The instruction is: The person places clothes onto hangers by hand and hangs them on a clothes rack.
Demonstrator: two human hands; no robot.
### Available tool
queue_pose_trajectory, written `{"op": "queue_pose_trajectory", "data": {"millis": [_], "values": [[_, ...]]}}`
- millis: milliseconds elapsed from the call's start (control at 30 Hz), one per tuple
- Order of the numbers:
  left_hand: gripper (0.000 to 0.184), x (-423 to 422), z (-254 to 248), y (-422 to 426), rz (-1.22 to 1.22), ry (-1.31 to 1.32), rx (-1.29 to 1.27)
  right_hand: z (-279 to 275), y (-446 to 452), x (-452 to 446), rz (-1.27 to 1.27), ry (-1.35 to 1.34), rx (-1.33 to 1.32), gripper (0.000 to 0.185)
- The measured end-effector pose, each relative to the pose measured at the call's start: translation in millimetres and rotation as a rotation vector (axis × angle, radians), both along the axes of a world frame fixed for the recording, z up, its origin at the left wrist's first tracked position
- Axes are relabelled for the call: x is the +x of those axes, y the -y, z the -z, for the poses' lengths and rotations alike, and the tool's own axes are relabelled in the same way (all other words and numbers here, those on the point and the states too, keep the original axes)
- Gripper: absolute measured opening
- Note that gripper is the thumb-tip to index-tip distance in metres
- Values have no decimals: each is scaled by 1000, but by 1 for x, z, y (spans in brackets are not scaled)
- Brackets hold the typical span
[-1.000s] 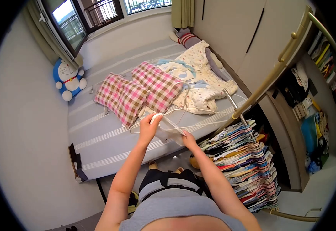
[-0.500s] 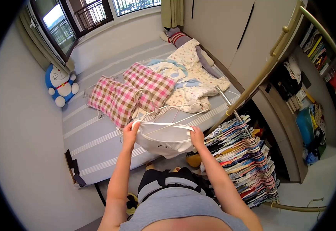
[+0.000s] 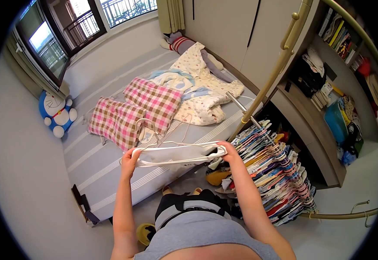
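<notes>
A white garment (image 3: 176, 157) is stretched sideways between my two hands, its upper edge pulled into a long, narrow opening. My left hand (image 3: 129, 161) is closed on the cloth at one end, and my right hand (image 3: 229, 151) grips the other end. A white clothes hanger (image 3: 193, 144) runs along the garment, its end by my right fingers; whether those fingers hold the hanger too, I cannot tell. Beyond the cloth, a pink hanger (image 3: 188, 125) lies on the bed.
Two checked pillows (image 3: 115, 123) and a patterned blanket (image 3: 208, 106) lie on the striped bed (image 3: 106, 173). At right, a metal rack (image 3: 275, 86) carries tightly packed clothes (image 3: 271, 177). Behind it stand shelves (image 3: 312, 123). A blue plush toy (image 3: 56, 115) leans against the wall.
The garment has been pulled wider and flatter as my hands moved apart. The white hanger's right end has come to my right hand. The view has turned slightly right.
</notes>
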State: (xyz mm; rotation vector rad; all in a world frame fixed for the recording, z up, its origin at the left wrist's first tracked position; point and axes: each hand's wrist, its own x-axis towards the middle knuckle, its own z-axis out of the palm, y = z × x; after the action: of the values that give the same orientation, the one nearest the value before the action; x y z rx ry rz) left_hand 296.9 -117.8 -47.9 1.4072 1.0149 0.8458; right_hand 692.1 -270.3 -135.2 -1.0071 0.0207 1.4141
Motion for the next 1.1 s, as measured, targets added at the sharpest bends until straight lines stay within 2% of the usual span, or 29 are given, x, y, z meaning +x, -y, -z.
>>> {"op": "queue_pose_trajectory", "data": {"millis": [100, 233, 467, 567, 667, 700, 800, 867, 933, 967, 1100], "values": [[22, -2, 1, -1, -30, -39, 39, -35, 0, -9, 113, 736, -246, 21], [22, 6, 6, -1, -85, 2, 83, -20, -6, -9, 265, 971, -163, 13], [22, 15, 2, 2, -116, 74, 175, -22, 0, -15, 279, 1110, -192, 10], [22, 9, 2, -2, -96, 35, 225, -15, 3, -11, 268, 995, -249, 10], [22, 6, 1, -6, -103, 67, 188, 2, 0, -10, 260, 1017, -323, 9], [22, 6, 1, -8, -97, 75, 192, 0, -1, -15, 205, 1122, -404, 9], [21, -1, 4, -22, -78, 86, 190, -8, -7, -31, 231, 1167, -285, 10], [19, -8, 8, -38, -56, 77, 178, -17, -15, -37, 284, 1027, -293, 12], [18, -17, 7, -54, -13, -13, 290, -49, -17, -48, 333, 935, -289, 12], [17, -21, 7, -60, 8, -57, 344, -48, -20, -50, 376, 929, -268, 15], [16, -29, 15, -79, 50, -42, 324, -123, -24, -91, -47, 919, -119, 25]]}}
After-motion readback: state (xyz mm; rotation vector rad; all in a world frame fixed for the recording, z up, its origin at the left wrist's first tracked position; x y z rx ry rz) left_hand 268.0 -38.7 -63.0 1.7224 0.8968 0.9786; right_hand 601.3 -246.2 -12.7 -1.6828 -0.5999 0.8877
